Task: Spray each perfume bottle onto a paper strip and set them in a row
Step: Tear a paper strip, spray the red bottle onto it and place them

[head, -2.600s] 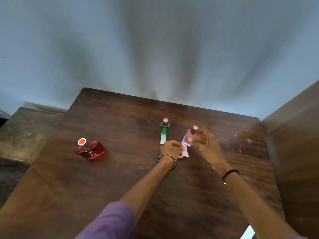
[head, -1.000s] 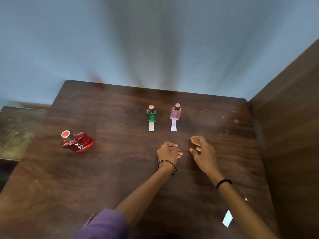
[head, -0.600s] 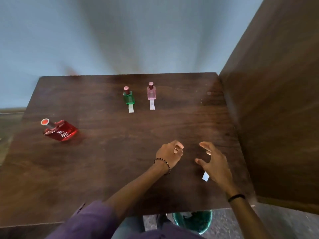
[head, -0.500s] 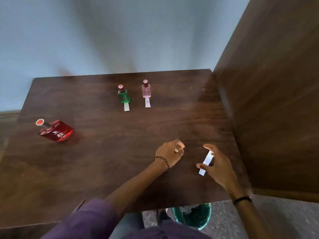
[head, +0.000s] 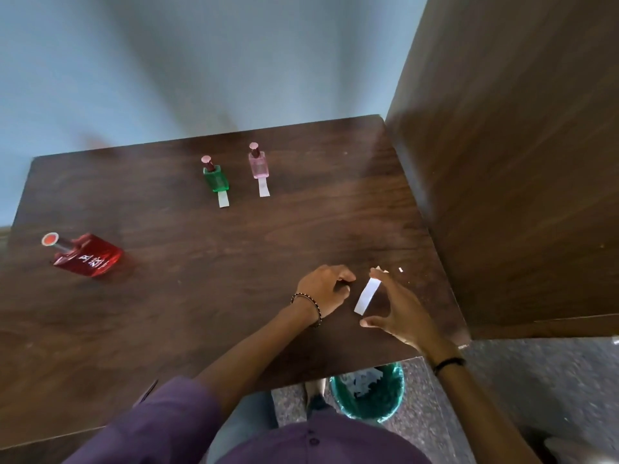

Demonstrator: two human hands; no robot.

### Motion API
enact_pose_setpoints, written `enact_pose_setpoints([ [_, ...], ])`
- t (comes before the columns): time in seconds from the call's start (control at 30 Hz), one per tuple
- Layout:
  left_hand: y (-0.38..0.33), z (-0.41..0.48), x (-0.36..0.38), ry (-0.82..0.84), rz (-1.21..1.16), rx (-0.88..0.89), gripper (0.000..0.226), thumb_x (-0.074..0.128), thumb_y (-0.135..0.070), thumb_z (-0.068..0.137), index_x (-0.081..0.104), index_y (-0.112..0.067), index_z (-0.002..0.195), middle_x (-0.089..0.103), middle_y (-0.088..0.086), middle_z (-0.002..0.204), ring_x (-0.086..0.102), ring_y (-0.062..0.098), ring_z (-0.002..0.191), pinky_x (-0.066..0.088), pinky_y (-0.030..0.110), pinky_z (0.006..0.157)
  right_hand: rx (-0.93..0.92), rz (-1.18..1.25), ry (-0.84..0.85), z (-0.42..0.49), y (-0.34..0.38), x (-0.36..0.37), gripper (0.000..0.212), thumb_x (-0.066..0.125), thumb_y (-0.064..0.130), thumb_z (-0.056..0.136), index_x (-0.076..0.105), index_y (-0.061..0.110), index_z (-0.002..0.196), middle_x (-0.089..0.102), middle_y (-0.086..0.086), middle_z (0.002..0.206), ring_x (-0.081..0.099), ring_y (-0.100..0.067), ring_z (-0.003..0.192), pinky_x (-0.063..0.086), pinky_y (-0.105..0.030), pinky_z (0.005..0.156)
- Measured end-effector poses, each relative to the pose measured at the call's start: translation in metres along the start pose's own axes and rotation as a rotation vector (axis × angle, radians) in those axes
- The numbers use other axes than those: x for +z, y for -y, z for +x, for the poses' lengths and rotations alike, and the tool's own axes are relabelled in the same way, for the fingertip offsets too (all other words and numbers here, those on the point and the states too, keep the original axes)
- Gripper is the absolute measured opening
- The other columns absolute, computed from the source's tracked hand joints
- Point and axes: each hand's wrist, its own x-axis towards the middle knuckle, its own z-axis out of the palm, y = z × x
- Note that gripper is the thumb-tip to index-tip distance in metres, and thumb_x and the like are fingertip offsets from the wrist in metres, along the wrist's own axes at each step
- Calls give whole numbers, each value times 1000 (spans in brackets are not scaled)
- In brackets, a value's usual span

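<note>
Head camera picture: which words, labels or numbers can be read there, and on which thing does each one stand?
Red bottle: white print on its front, too blurred to read.
Green bottle and pink bottle: no text visible.
Loose paper strip: no print visible.
Nothing in the picture can be quoted.
</note>
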Motion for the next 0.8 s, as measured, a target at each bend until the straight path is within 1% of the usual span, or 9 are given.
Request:
enact_pose_setpoints([
  [0.07,2,-2,0,10,2,18,30,57,-18,88,67,-29,114,70,-13,116,58,7,113,47,25,91,-17,-26,-2,-1,3,4,101,91,30,69,34,26,153,33,6,163,33,-17,148,28,-21,108],
  [0.2,4,-4,2,51,-20,17,31,60,-16,85,67,-28,114,71,-14,114,58,7,111,48,26,92,-73,-46,-62,1,3,11,84,83,36,79,39,26,151,41,7,158,43,-15,143,34,-22,107],
  [0.33,1,-5,7,59,-107,-6,23,66,-20,84,69,-24,106,74,-9,106,64,10,105,51,29,90,-129,-34,-89,1,7,15,67,76,26,87,45,24,146,51,4,152,52,-19,136,45,-31,108],
  [0.37,0,-5,9,55,-140,-34,21,69,-25,83,69,-24,104,75,-8,105,66,11,104,52,30,89,-144,-25,-101,1,9,16,61,74,23,89,47,24,144,57,3,146,58,-20,130,49,-31,104],
  [0.47,-1,-5,16,28,-274,-177,23,71,-41,81,67,-28,99,75,-7,100,68,11,98,54,32,88,-180,48,-173,-1,16,21,41,64,17,96,53,24,134,73,2,119,71,-15,103,56,-24,85],
  [0.53,0,-5,20,21,-390,-239,27,71,-47,81,64,-26,98,76,-4,95,71,11,91,55,33,88,-178,93,-227,-2,19,24,37,62,13,96,56,24,131,75,5,113,73,-11,98,57,-22,82],
  [0.63,2,-8,19,-12,-483,-298,37,75,-48,78,66,-22,102,75,-2,95,70,12,89,56,30,86,-176,131,-242,-1,23,25,38,61,11,96,56,23,132,75,5,117,72,-9,101,58,-26,87],
  [0.73,3,-12,12,-6,-645,-332,44,76,-51,76,70,-17,105,74,-3,90,68,6,80,53,22,72,-206,155,-216,0,31,24,42,62,6,95,54,19,134,73,6,123,70,-5,107,55,-19,92],
  [0.8,1,-16,3,-18,-746,-355,39,74,-43,83,73,-11,104,76,3,89,69,6,79,50,20,70,-214,191,-185,2,35,25,45,62,1,94,53,16,135,70,5,129,66,-3,115,52,-17,97],
])
